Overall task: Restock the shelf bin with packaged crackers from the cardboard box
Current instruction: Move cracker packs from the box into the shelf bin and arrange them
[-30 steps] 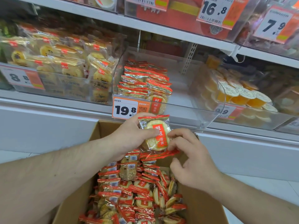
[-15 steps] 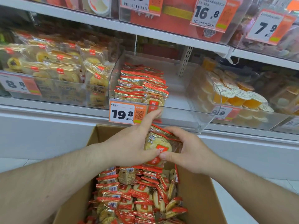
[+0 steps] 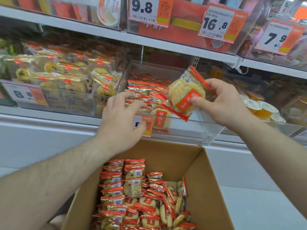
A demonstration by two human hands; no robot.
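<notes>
My right hand [image 3: 226,103] grips a small stack of cracker packets [image 3: 186,95], red-edged with round pale crackers, tilted over the middle of the clear shelf bin [image 3: 196,130]. Several of the same packets [image 3: 146,87] are piled in the bin's left half; its right half is bare. My left hand [image 3: 119,120] hovers with loosely curled fingers in front of the bin's front wall, covering part of the price tag [image 3: 147,125], and holds nothing. The open cardboard box [image 3: 207,188] stands below, holding several cracker packets [image 3: 132,196].
A bin of yellow pastries [image 3: 66,77] sits left of the cracker bin, and jelly cups [image 3: 259,107] fill the bin to the right. The upper shelf edge [image 3: 166,44] with hanging price tags runs just above. White floor lies around the box.
Both hands rose from above the box to bin height. My left hand let go of the packets; my right hand now holds them alone, further up and to the right.
</notes>
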